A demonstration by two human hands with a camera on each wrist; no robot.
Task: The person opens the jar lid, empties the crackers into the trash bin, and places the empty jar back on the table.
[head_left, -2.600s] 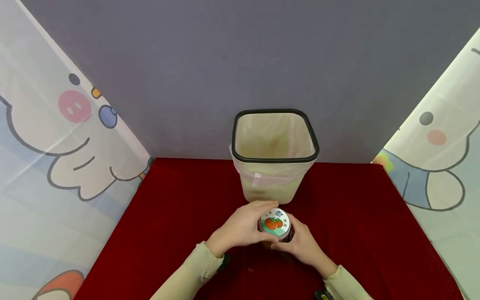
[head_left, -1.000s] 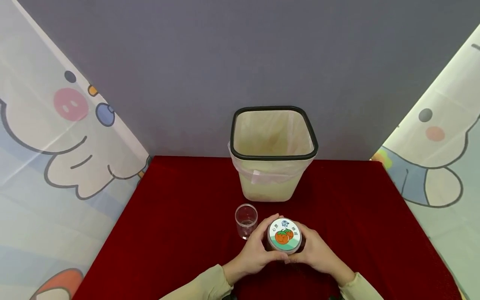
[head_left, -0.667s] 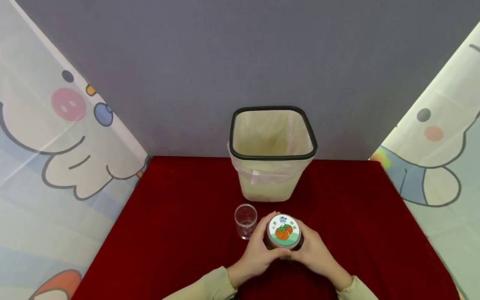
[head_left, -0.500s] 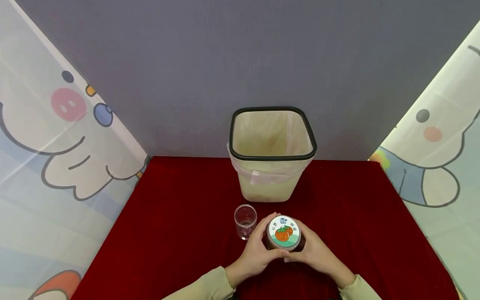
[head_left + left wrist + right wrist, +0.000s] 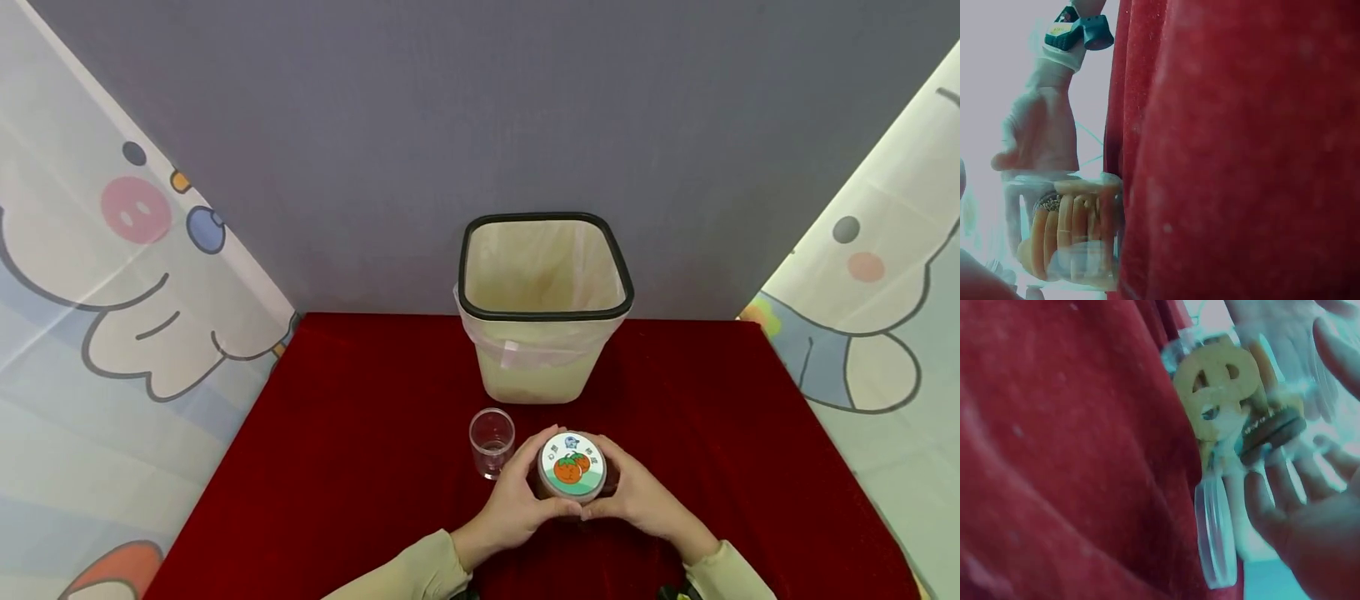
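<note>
Left hand (image 5: pixel 516 497) and right hand (image 5: pixel 637 497): both grips curled round the jar (image 5: pixel 572 464), one per side. Jar at 6 o'clock from bin (image 5: pixel 536 383), red-covered table (image 5: pixel 360 442); clear cup (image 5: pixel 492 443) near jar, between 9 and 10 o'clock.

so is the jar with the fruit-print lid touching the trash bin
Apart: the head view shows a strip of red cloth between the fruit-print jar and the base of the trash bin.
</note>
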